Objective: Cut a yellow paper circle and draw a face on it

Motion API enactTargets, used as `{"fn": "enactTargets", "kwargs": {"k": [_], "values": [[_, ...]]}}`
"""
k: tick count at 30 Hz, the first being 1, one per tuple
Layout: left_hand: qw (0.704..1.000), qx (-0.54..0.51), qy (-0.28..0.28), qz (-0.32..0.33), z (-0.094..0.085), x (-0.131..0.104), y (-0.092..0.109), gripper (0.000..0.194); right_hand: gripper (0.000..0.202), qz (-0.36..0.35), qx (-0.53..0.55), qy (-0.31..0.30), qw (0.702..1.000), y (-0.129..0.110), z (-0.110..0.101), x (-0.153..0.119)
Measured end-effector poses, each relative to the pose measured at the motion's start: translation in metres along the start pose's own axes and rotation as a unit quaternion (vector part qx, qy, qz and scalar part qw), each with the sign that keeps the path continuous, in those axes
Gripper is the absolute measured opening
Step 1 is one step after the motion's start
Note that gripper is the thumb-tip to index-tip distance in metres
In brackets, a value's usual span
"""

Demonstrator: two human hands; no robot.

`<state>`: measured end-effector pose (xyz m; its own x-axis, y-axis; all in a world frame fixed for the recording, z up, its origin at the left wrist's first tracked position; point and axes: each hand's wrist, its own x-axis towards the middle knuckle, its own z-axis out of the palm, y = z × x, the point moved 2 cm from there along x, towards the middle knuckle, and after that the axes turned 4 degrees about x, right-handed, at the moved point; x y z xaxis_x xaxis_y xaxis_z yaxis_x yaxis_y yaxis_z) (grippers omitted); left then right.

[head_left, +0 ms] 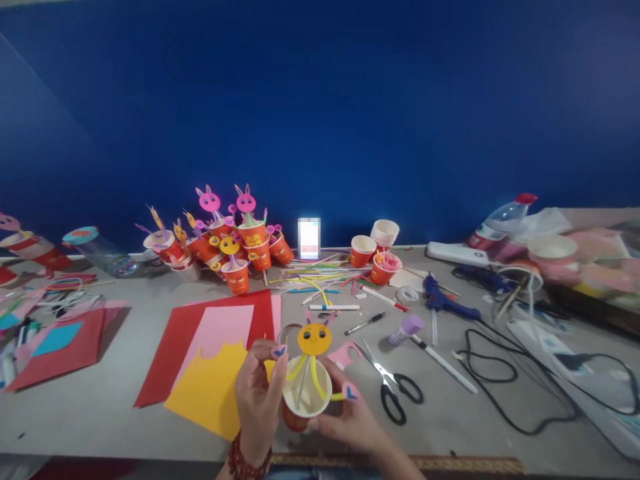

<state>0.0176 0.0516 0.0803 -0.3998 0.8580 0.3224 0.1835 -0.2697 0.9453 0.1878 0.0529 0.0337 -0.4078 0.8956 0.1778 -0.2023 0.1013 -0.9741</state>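
A paper cup (295, 419) with a white inside and red outside is near the front edge of the table. A yellow paper face (315, 339) with pink ears stands above it on yellow pipe cleaners and a thin stick. My right hand (347, 417) is wrapped round the cup's right side, its thumb at the front rim. On the left, my left hand (260, 393) pinches a small pink paper piece (281, 351) with a blue mark, at the end of a yellow arm. A matching pink piece (350, 392) ends the other arm, beside my right hand.
Black-handled scissors (393, 387), a purple glue stick (406, 329) and a blue glue gun (447, 300) lie to the right, with a black cord. Yellow paper (207, 393) and red paper (160, 353) lie left. Decorated cups (235, 277) stand behind. A bottle (503, 223) leans back right.
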Motion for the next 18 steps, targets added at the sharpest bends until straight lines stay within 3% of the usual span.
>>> {"fn": "enactTargets", "kwargs": {"k": [3,14,18], "values": [[0.999,-0.001,-0.013,-0.035,-0.0009,-0.0010,-0.0048,0.018,0.079,0.004,0.002,0.002,1.000,-0.0023,-0.0003,0.0017],[0.999,-0.003,-0.007,-0.046,0.0014,0.0061,-0.0024,0.023,0.079,0.014,0.018,0.004,1.000,-0.0050,0.0001,0.0033],[0.998,-0.001,-0.043,-0.053,-0.0031,0.0027,-0.0099,0.026,0.081,0.040,0.053,0.001,0.998,-0.0052,-0.0002,0.0043]]}}
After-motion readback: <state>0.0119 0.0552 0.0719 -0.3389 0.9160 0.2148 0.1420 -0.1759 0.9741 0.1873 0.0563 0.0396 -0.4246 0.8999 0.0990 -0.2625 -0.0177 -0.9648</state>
